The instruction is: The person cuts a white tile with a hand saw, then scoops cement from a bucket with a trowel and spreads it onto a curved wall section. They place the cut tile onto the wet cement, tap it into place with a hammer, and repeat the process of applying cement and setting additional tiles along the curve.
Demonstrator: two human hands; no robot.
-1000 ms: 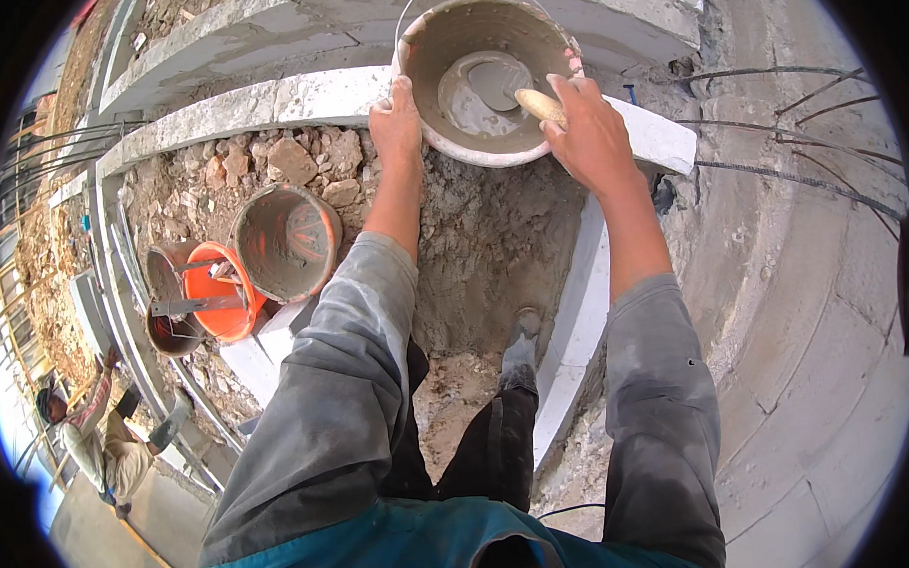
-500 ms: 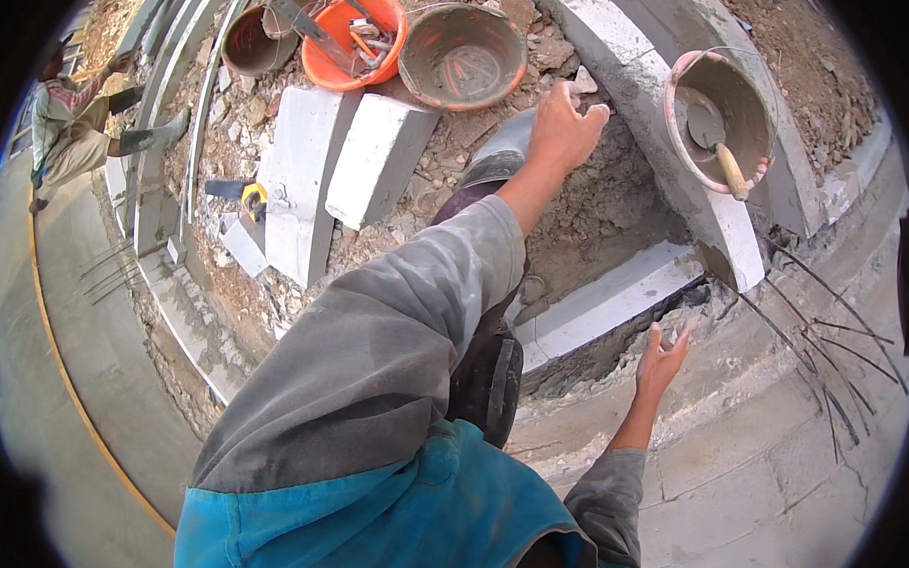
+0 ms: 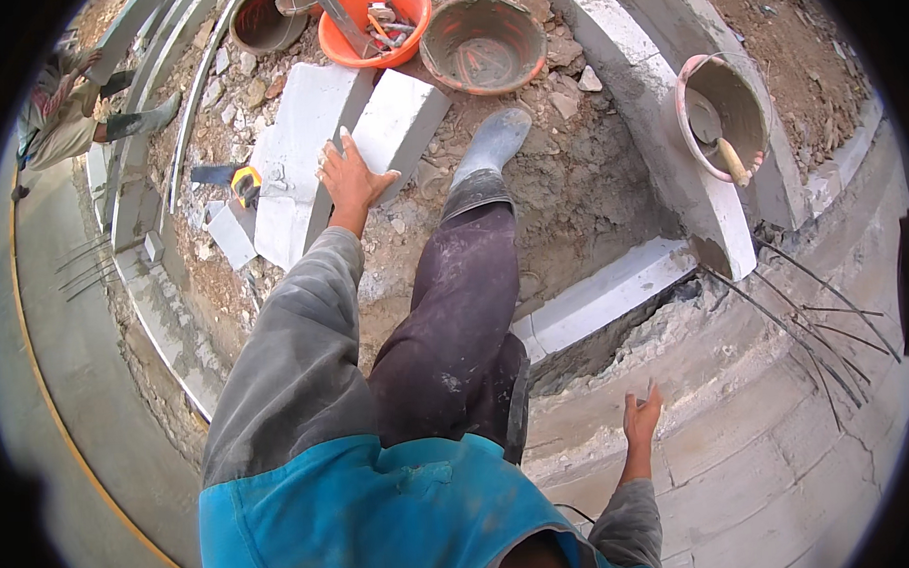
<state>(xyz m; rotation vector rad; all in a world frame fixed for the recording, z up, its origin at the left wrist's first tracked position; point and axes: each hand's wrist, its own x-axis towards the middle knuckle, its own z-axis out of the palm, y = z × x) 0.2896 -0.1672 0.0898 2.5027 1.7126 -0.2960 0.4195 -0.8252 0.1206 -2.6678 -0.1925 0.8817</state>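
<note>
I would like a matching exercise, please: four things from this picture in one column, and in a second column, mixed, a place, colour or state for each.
1. wooden-handled trowel
2. tool bucket
3. left hand
4. right hand

A. bright orange
B. empty, at the picture's lower right
C. inside the pink-rimmed bucket
D. fingers spread, by the white blocks

Pairs: 1-C; 2-A; 3-D; 4-B

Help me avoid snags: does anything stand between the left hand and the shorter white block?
Nothing visible does: the left hand overlaps the near end of the shorter white block in view; whether they touch is unclear.
</note>
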